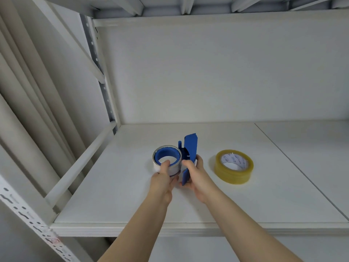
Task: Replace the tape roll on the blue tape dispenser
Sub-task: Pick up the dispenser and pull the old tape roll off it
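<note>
Your left hand (164, 173) grips the nearly spent clear tape roll (167, 160) on its blue hub; your right hand (192, 170) clamps the blue tape dispenser (189, 152) upright on the shelf (132, 195), bracing for pull-off. Yellowish fresh tape roll (233, 169) waits near, right.

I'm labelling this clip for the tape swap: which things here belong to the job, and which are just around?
Part of the job:
- blue plastic tape dispenser, held by right hand
- nearly spent clear tape roll on its blue hub, gripped by left hand
- full yellowish tape roll lying flat

Just around:
- white shelf board
- white metal rack frame
</note>
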